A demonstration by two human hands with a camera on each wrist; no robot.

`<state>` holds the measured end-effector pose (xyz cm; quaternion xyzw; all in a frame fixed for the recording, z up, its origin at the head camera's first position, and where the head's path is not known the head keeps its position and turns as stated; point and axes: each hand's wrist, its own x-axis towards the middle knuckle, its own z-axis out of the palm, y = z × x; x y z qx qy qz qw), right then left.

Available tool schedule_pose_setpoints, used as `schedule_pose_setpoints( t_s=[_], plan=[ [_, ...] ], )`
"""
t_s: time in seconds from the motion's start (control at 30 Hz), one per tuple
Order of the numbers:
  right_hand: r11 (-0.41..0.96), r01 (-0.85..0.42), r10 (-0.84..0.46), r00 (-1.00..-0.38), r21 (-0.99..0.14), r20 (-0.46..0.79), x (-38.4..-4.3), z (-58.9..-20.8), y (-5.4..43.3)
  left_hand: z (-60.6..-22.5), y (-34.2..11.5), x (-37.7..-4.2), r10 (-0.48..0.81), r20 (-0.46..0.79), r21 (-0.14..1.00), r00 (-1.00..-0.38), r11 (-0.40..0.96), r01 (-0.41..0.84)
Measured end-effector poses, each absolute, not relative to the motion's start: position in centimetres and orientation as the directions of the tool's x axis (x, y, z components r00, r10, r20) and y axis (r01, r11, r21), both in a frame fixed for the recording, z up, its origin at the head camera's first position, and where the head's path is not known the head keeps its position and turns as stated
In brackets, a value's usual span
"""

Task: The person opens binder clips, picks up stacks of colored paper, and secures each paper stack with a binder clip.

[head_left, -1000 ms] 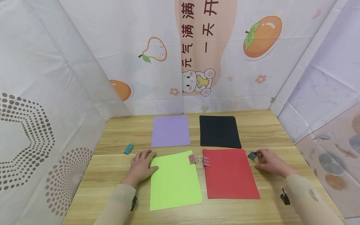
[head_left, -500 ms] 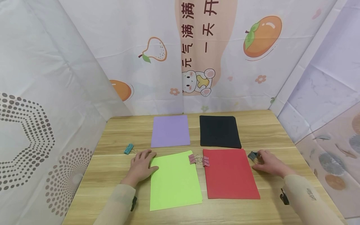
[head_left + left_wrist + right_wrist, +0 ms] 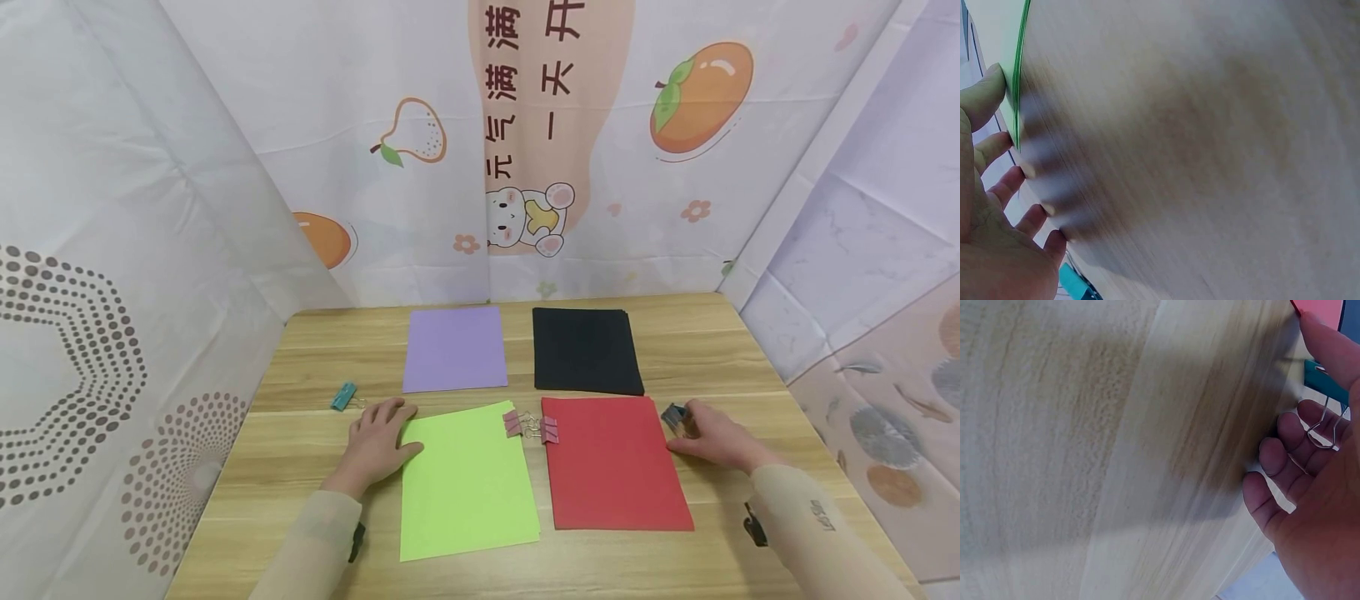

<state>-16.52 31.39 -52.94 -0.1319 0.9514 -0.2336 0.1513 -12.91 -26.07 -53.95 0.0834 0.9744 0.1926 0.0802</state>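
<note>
My left hand (image 3: 378, 442) rests on the table by the left edge of a lime-green paper stack (image 3: 468, 487). Its thumb touches that edge in the left wrist view, while the other fingers spread onto the wood. At the right edge of a red paper stack (image 3: 615, 467) lies my right hand (image 3: 716, 437), thumb close against the paper, fingers loosely bent on the table. A dark teal binder clip (image 3: 1322, 381) sits just beyond it, its wire handles between thumb and fingers without a visible grip. Two pink binder clips, one (image 3: 512, 423) on the green stack and one (image 3: 550, 430) on the red, face each other.
Behind are a purple paper stack (image 3: 455, 350) and a black paper stack (image 3: 587, 350). Another teal binder clip (image 3: 343, 397) lies left of the purple one, beyond my left hand. Printed curtains (image 3: 420, 208) enclose the wooden table (image 3: 675, 333) at the back and sides.
My right hand has slid slightly left, its thumb now nearer the red stack's edge. The left hand, papers and clips look unmoved.
</note>
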Motion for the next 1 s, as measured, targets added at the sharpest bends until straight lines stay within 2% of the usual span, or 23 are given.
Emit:
schedule_pose_setpoints(
  t_s=[0.43,0.73,1.0],
  plan=[
    [0.878,-0.140,-0.285,-0.920,-0.457,-0.267,-16.35,-52.83,31.00,-54.08,-26.17,-12.99,0.193,-0.119,0.388,-0.974,0.912,0.133],
    [0.927,-0.109,-0.235,-0.915,-0.360,-0.327,-16.47,-52.39,30.82,-53.92,-26.11,-12.86,0.194,-0.123,0.400,-0.973,0.907,0.130],
    [0.934,-0.133,-0.239,-0.922,-0.330,-0.305,-16.49,-52.76,30.77,-53.88,-26.08,-12.82,0.194,-0.127,0.398,-0.973,0.908,0.129]
  ],
)
